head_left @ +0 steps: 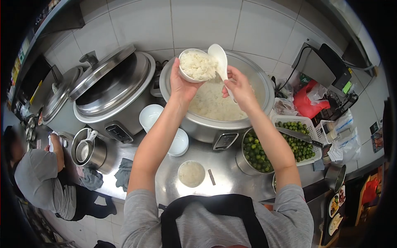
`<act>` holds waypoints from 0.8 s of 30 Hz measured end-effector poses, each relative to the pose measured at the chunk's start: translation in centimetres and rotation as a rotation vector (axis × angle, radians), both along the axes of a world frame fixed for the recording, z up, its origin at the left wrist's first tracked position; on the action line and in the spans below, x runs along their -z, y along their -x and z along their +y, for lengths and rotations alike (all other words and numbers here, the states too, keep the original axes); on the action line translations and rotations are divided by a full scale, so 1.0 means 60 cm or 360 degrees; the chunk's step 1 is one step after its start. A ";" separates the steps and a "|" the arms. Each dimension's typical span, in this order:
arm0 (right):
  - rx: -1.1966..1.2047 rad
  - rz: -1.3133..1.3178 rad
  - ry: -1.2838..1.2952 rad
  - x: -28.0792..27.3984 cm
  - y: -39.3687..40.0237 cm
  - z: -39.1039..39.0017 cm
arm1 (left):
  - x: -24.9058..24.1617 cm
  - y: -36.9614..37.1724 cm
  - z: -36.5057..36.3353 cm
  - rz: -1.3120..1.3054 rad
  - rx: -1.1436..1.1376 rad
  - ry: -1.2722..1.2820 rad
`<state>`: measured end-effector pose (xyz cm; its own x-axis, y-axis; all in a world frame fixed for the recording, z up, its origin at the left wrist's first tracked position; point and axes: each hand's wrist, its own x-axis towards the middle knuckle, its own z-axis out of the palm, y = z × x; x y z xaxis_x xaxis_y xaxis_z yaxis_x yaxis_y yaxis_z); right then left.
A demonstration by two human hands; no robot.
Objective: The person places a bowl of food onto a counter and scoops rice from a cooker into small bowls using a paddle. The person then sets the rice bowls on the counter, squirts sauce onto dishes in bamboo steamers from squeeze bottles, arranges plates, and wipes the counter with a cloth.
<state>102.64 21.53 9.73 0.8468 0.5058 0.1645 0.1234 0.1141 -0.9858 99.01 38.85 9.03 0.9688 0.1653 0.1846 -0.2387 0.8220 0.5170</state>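
Observation:
My left hand (185, 84) holds a white bowl (185, 75) heaped with cooked rice (197, 63), tilted over the big rice cooker (269, 89). A white rice paddle (218, 56) is gripped by its handle in my right hand (240, 89), its blade at the bowl's right edge. Below both hands, the cooker stands open with rice (217, 103) inside. Two white bowls, an upper one (151, 115) and a lower one (178, 142), rest partly behind my left forearm. Nearer me on the counter is another bowl of rice (191, 173).
A second cooker (120, 120) has its lid (103, 72) propped askew. At right are a pot of green limes (256, 151) and a white basket (316, 157) of limes with a knife (304, 138) across it. Metal pots (93, 151) stand left. A person (39, 177) works at far left.

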 end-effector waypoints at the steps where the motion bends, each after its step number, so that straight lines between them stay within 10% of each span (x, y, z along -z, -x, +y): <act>1: 0.0192 -0.0577 0.0224 0.009 0.006 0.011 | 0.004 -0.006 -0.006 -0.0016 -0.0090 -0.0045; 3: 0.0659 -0.1913 0.0639 0.024 0.009 0.027 | 0.002 -0.012 -0.021 0.0045 -0.0164 -0.0058; 7: 0.0461 -0.2024 0.0691 0.005 -0.014 0.010 | 0.003 -0.010 -0.013 -0.0024 -0.0134 0.0092; 9: 0.0129 -0.0077 -0.0221 -0.010 -0.001 0.004 | -0.009 -0.008 -0.017 -0.0038 -0.0157 0.0213; 14: -0.0044 0.0358 -0.0676 0.004 0.069 0.049 | -0.002 -0.027 -0.024 -0.0174 -0.0311 0.0201; 24: 0.0553 -0.1848 0.0419 -0.015 0.113 0.008 | -0.015 0.051 -0.023 -0.0101 -0.0153 0.0283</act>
